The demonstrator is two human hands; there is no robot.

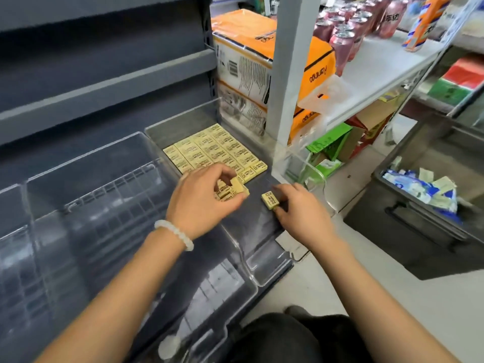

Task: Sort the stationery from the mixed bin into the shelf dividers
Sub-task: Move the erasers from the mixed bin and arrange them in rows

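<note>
Shelf divider: yellow erasers (printed).

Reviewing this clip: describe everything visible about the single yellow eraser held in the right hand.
The small pale-yellow rectangular eraser looks like a wrapped block with dark print on its top face. The right hand pinches it at its right end, tilted slightly, low over the dark grey shelf floor; whether it touches the floor is unclear. It sits apart from the neat rows of matching erasers behind it.
</note>
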